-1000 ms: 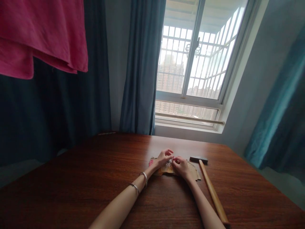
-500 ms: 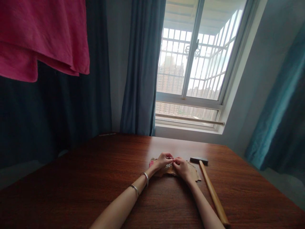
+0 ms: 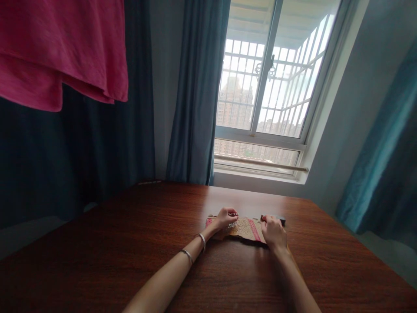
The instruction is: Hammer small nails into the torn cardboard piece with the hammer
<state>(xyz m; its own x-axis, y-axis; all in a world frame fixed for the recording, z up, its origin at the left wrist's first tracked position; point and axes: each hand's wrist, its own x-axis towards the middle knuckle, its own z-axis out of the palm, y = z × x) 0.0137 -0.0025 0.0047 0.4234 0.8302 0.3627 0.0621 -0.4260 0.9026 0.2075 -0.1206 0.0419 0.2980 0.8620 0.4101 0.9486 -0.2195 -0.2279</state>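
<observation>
A flat piece of cardboard (image 3: pixel 246 229) with two red stripes and a speckled middle lies on the wooden table (image 3: pixel 130 243). My left hand (image 3: pixel 224 217) rests at its left end, with the fingertips pinched together on something too small to name. My right hand (image 3: pixel 274 231) sits at the cardboard's right end, its fingers curled down over the hammer's handle just behind the dark hammer head (image 3: pixel 280 219). My right forearm hides the remainder of the handle. Two bracelets circle my left wrist.
The table runs toward a barred window (image 3: pixel 263 100) flanked by blue curtains (image 3: pixel 192 95). A pink cloth (image 3: pixel 61 48) hangs at the upper left. The table's right edge slants down near a teal curtain (image 3: pixel 381 152).
My right hand left the middle of the cardboard and moved right onto the hammer handle. With that hand gone, the striped cardboard shows. My left hand stayed pinched in place.
</observation>
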